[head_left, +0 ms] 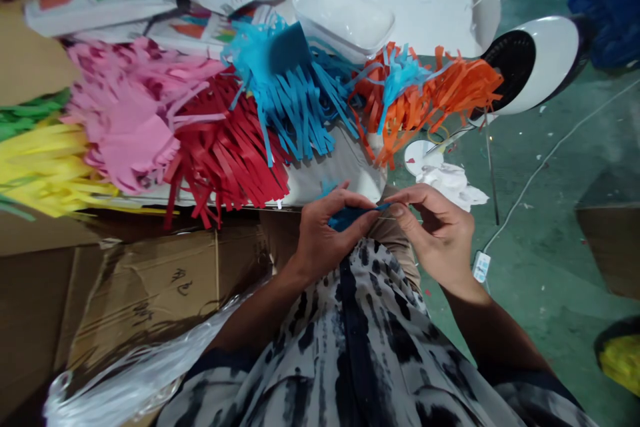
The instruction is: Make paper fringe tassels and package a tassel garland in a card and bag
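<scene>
Basically, L hand (327, 233) pinches blue paper (345, 219) just off the table (345, 170) edge; R hand (443, 230) nips its thin end btwn thumb & fingertip, prob. to steady it. Fringe piles (233, 153) lie nearby, mostly colour-sorted, likely for quick reach.

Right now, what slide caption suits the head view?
Left hand and right hand pinch blue paper in front of a row of bright paper fringes.

Off-white shirt (313, 357), black brushstroke-like blotches (smudgy, irregular), dark navy strip (356, 340) down the front. Sleeves (203, 390) patterned the same, dark bands (217, 361) at ends. Beige trousers (280, 240), partly covered by shirt.
</scene>
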